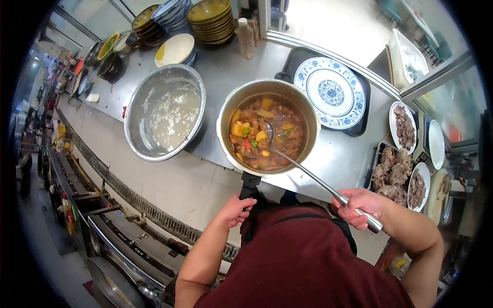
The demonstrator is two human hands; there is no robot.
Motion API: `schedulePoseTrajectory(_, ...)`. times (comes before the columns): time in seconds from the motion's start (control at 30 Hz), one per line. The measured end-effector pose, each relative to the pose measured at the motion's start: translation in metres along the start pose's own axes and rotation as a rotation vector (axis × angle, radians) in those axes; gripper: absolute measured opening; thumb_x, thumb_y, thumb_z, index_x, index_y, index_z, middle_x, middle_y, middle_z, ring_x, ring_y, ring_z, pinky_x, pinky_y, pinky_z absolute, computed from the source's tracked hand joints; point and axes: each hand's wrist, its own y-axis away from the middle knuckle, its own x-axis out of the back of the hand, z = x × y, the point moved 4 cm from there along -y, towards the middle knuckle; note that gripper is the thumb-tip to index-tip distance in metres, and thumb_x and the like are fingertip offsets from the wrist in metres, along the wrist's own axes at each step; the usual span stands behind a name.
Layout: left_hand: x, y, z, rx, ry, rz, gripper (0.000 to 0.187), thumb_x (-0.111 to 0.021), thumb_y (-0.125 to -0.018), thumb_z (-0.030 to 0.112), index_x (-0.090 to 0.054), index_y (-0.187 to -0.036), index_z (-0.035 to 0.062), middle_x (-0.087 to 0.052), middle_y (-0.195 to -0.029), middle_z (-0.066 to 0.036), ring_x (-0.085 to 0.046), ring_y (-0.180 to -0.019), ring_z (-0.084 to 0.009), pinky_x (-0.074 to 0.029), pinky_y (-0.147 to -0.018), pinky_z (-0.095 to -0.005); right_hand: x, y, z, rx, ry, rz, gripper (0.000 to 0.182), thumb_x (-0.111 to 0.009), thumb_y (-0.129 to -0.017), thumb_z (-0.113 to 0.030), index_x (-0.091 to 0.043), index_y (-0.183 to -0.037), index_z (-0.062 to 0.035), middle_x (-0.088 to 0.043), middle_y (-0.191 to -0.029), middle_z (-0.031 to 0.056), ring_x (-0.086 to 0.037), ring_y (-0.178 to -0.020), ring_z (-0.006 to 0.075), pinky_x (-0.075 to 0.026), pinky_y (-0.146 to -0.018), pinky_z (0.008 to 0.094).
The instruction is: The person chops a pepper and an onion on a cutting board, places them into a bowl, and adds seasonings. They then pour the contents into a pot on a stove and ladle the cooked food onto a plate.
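A deep metal pot point(226, 149) holds a brown stew point(287, 141) with yellow chunks and bits of red and green. My right hand point(359, 208) is closed around the thick end of a ladle point(318, 179), whose bowl is partly sunk in the stew. The pot's black handle point(250, 185) points toward me, and my left hand point(239, 210) is closed at its end, fingers curled. Part of that grip is hidden. Left of the pot, a big metal basin point(136, 120) contains cloudy liquid with white bits.
A blue-patterned plate point(331, 92) lies on a black tray point(357, 128) behind the pot. Meat pieces point(393, 174) and plates of sliced meat point(404, 128) are at the right. Stacked bowls point(209, 20) and a bottle point(246, 38) stand at the back. Stoves point(133, 241) line the left.
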Motion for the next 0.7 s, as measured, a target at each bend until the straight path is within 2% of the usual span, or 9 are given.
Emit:
schedulePoseTrajectory(0.27, -0.005, -0.011, 0.006, -0.016, 0.040, -0.010, 0.019, -0.063, -0.083, 0.015, -0.046, -0.082, 0.0073, -0.045, -0.067, -0.001, -0.033, -0.041, -0.0046, -0.019, -0.035, -0.0203, 0.006, 0.036, -0.003, 0.063, 0.045, 0.112, 0.027, -0.048, -0.076, 0.005, -0.046, -0.098, -0.0101, -0.043, -0.056, 0.0050, -0.042, -0.036, 0.0137, -0.037, -0.031, 0.0310)
schedulePoseTrajectory(0.53, -0.005, -0.010, 0.008, -0.017, 0.034, 0.009, 0.018, -0.062, -0.084, 0.014, -0.046, -0.081, 0.0071, -0.046, -0.068, -0.001, -0.033, -0.042, -0.0049, -0.020, -0.035, -0.0200, 0.015, 0.037, -0.013, 0.083, 0.028, 0.027, 0.029, -0.047, -0.076, 0.005, -0.047, -0.100, -0.0109, -0.044, -0.057, 0.0054, -0.042, -0.036, 0.0138, -0.036, -0.031, 0.0314)
schedulePoseTrajectory(0.7, -0.006, -0.009, 0.006, 0.033, 0.014, 0.051, 0.017, -0.063, -0.083, 0.014, -0.046, -0.081, 0.0076, -0.046, -0.069, 0.000, -0.032, -0.042, -0.0049, -0.018, -0.034, -0.0199, -0.004, 0.065, -0.020, 0.097, -0.001, 0.033, 0.029, -0.047, -0.074, 0.005, -0.046, -0.101, -0.0076, -0.043, -0.057, 0.0065, -0.041, -0.035, 0.0139, -0.033, -0.030, 0.0306)
